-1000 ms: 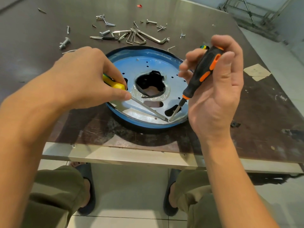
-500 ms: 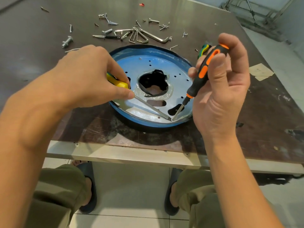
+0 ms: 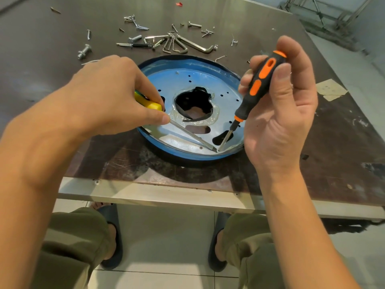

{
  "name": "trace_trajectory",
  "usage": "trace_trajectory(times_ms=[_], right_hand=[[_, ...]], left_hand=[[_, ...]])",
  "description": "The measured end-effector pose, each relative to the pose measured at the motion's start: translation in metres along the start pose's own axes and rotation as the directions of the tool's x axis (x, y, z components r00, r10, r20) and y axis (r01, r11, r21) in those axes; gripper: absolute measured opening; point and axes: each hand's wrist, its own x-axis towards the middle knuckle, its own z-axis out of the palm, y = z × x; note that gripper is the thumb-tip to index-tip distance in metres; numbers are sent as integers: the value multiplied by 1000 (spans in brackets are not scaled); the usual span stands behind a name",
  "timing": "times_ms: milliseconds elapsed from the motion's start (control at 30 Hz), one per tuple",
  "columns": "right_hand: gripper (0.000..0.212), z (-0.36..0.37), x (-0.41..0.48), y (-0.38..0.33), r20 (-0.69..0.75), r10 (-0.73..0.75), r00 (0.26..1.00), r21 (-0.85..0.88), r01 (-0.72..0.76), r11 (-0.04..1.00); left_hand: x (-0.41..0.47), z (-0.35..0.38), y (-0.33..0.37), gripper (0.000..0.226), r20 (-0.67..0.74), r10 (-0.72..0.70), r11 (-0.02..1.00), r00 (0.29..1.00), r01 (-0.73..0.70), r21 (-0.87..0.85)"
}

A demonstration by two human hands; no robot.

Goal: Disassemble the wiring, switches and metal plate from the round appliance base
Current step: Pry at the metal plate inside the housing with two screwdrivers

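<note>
- The left hand (image 3: 108,94) grips a yellow-handled screwdriver (image 3: 153,105). The fingers are curled over the handle, and the thumb tip presses where the bare shaft leaves it.
- From that thumb tip the shaft runs down and to the right across the metal plate (image 3: 187,80), ending just inside the near rim.
- The right hand (image 3: 279,113) holds a black-and-orange screwdriver (image 3: 258,84) tilted. The thumb lies along one side of the handle and the fingers are curled round the other, so the hand is clamped on the tool.
- Its blade comes out below the right fingers and slants down to the left. Its tip is right beside the tip of the yellow one; I cannot tell whether the two tips touch.
- The round appliance base (image 3: 187,157) lies flat on the table (image 3: 333,142) between the two hands, under both sets of fingers. Its blue rim rings the plate.
- The plate's large ragged middle opening (image 3: 193,103) sits just past the left thumb tip, towards the right fingers.
- Beyond the fingertips of both hands, past the far rim, lie loose screws and hex keys (image 3: 177,43).
- A bolt (image 3: 84,52) lies beyond the left knuckles.
- A pale patch of tape (image 3: 331,89) is stuck to the table on the outer side of the right hand.
</note>
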Motion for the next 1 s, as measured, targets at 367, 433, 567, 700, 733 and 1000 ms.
trace_trajectory(times_ms=[367,433,567,700,733,1000], right_hand=[[23,-1,0,1,0,17,1000,-12,-17,1000],[26,-3,0,0,0,42,999,19,-42,999],[16,3,-1,-3,14,45,999,30,-45,999],[20,5,0,-2,1,14,1000,-3,-14,1000],[18,3,0,-2,2,32,999,12,-32,999],[31,6,-1,-3,31,21,999,-10,-21,1000]], left_hand=[[0,-1,2,40,19,-7,1000,1000,7,1],[0,-1,2,42,16,-10,1000,1000,10,-4],[0,0,1,40,7,-3,1000,1000,3,-2],[0,-1,1,36,7,2,1000,1000,-2,-6],[0,-1,2,36,9,1,1000,1000,-1,-5],[-1,-2,4,39,20,-12,1000,1000,12,-3]])
